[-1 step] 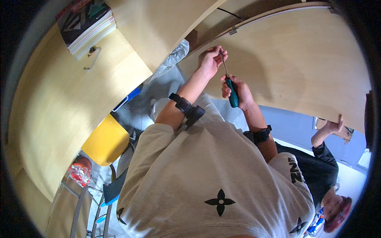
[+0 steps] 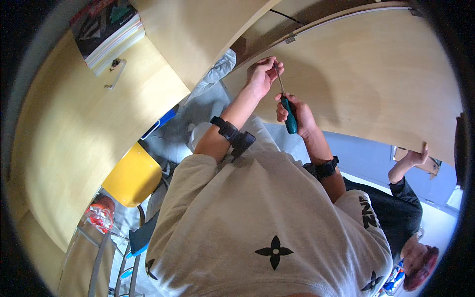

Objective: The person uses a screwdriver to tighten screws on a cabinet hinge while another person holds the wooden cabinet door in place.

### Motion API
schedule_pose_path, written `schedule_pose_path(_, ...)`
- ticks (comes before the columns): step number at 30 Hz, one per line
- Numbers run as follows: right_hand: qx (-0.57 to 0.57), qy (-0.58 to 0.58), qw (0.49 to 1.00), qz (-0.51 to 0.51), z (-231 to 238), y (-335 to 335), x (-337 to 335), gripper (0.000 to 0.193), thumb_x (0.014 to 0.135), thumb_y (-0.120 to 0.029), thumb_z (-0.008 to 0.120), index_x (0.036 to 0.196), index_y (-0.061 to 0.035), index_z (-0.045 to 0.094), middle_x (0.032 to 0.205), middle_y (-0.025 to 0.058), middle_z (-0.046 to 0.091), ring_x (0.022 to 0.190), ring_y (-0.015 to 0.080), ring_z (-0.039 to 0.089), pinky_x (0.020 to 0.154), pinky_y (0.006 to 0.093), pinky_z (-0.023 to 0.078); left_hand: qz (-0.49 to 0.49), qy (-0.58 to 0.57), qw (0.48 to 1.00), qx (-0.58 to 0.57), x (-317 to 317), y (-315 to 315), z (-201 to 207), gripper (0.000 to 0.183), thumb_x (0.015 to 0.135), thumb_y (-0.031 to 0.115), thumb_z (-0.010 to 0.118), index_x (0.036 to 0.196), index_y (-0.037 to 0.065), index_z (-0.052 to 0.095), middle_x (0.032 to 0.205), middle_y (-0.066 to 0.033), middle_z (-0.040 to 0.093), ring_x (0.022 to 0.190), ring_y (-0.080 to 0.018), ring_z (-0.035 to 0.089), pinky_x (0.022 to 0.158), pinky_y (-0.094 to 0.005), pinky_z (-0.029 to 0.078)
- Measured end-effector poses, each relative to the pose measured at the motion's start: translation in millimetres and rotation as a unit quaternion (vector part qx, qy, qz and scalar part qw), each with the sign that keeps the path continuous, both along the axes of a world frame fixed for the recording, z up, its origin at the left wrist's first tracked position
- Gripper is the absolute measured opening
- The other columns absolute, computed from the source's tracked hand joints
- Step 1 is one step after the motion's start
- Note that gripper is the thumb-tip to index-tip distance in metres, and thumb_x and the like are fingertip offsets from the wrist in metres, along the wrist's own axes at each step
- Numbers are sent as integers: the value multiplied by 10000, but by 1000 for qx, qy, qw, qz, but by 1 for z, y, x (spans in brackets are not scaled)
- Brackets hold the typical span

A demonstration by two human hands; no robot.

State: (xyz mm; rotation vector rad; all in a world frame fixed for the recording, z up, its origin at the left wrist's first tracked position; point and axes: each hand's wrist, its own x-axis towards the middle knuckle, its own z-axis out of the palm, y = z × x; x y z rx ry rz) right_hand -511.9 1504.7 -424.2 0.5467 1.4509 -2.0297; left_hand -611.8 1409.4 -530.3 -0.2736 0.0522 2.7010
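A screwdriver [image 2: 289, 118] with a dark green handle and thin metal shaft is in my right hand [image 2: 305, 119], fingers wrapped round the handle. Its shaft points up and slightly left, away from me. At the tip, my left hand [image 2: 261, 78] is closed with thumb and fingers pinched together; whatever they hold there is hidden. Both hands are in front of a large pale wood panel [image 2: 366, 74], near its left end. A small metal hinge [image 2: 290, 39] sits on the panel's far edge, beyond my hands.
Another person's hand [image 2: 417, 158] is at the panel's near right edge. To the left, a pale wood desktop [image 2: 138, 94] carries stacked books [image 2: 111, 37] and a bent white rod [image 2: 117, 75]. A yellow chair [image 2: 131, 175] and a red-and-white bundle [image 2: 100, 213] are lower left. Pale cloth [image 2: 215, 74] hangs beside the left hand.
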Motion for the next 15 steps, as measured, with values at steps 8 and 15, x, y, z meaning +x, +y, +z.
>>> schedule_pose_path(8,-10,-16,1000,-21,10,3,0,303,940,-233,296,1010,0,476,578,42,443,500,154,431,499,276,387,-57,210,958,-187,-13,-30,1,178,882,56,529,1024,-31,591,933,-82,612,799,-163,578,774,-329,521)
schedule_pose_path(15,17,6,1000,10,17,6,0,308,937,-236,308,996,10,484,588,41,454,509,141,431,493,275,397,-85,273,929,-235,-25,-44,7,124,870,77,568,939,-10,623,830,-72,614,744,-164,601,726,-308,524)
